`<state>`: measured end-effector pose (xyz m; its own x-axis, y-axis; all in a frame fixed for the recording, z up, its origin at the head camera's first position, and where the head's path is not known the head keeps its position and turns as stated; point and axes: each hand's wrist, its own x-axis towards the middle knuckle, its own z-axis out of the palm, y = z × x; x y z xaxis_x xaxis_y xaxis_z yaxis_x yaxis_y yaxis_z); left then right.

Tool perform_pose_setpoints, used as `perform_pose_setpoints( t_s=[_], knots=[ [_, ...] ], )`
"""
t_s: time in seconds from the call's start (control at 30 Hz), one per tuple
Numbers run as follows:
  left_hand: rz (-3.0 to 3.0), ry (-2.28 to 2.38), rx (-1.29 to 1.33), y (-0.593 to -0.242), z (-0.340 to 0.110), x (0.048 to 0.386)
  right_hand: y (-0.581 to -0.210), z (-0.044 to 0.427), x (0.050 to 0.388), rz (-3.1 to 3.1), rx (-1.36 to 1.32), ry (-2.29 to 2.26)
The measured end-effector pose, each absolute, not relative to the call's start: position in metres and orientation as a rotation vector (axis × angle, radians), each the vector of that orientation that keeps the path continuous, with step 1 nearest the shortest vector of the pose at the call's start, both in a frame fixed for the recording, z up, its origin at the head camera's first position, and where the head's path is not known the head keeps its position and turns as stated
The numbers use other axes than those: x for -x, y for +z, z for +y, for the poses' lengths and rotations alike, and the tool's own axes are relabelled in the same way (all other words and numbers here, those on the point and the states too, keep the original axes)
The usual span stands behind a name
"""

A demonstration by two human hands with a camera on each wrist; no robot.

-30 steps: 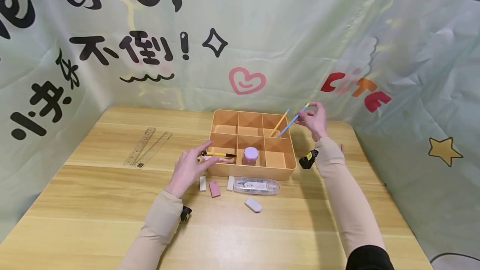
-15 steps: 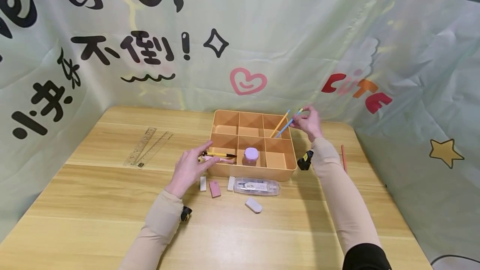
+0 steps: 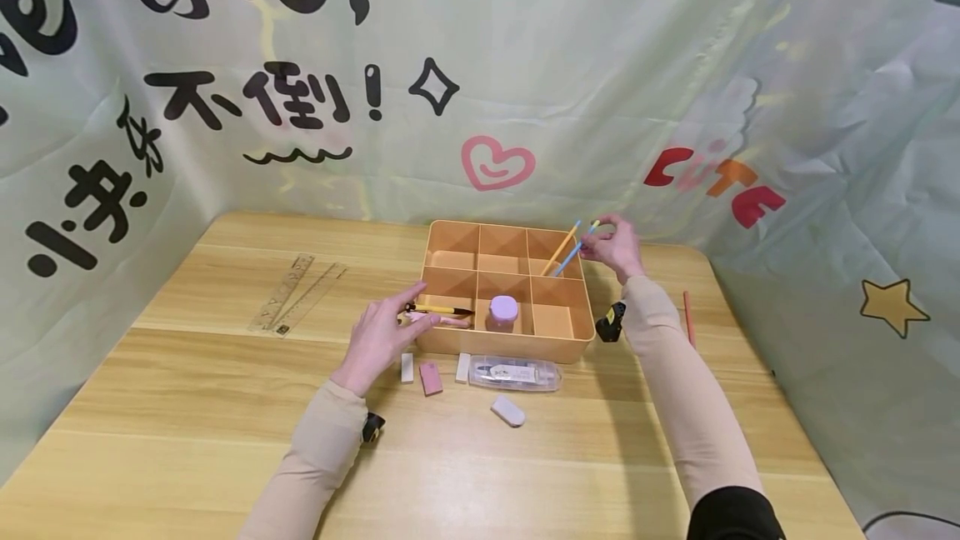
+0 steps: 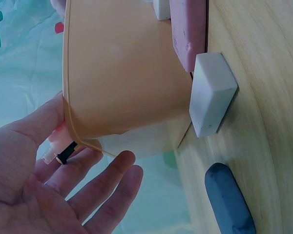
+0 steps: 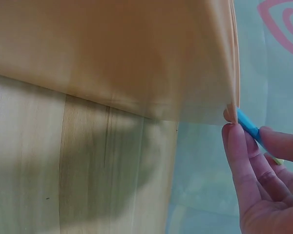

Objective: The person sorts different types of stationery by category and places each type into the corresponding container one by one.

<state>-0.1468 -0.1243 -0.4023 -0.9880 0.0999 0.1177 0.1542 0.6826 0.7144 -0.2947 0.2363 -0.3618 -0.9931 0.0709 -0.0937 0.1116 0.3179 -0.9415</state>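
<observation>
An orange organizer box with several compartments stands at the back of the table. My right hand pinches a blue pencil near its yellow-green upper end. The pencil slants into the back right compartment, beside an orange pencil. In the right wrist view, fingertips of this hand touch the box's rim. My left hand rests on the front left corner, fingers loosely extended. Near it, a black-and-yellow pen and a pink pen lie in the front left compartment. A purple-lidded jar stands in the front middle one.
Before the box lie a white eraser, a pink eraser, another pale block, a clear oblong case and a rounded eraser. Clear rulers lie left, a red pencil right. Printed cloth hangs behind the table.
My right hand has moved left and slightly down, lowering the blue pencil further into the back right compartment. The red pencil has come into view from behind the right arm. The left hand stays put.
</observation>
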Motion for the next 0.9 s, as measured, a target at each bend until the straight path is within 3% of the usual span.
perform_pose_setpoints(
  t_s=[0.43, 0.9],
  knots=[
    [-2.817, -1.219, 0.207, -0.402, -0.125, 0.146, -0.362, 0.24, 0.289, 2.46, -0.107, -1.867],
    [-2.813, -1.227, 0.216, -0.402, -0.125, 0.147, -0.37, 0.291, 0.232, 2.565, 0.032, -1.733]
  ],
)
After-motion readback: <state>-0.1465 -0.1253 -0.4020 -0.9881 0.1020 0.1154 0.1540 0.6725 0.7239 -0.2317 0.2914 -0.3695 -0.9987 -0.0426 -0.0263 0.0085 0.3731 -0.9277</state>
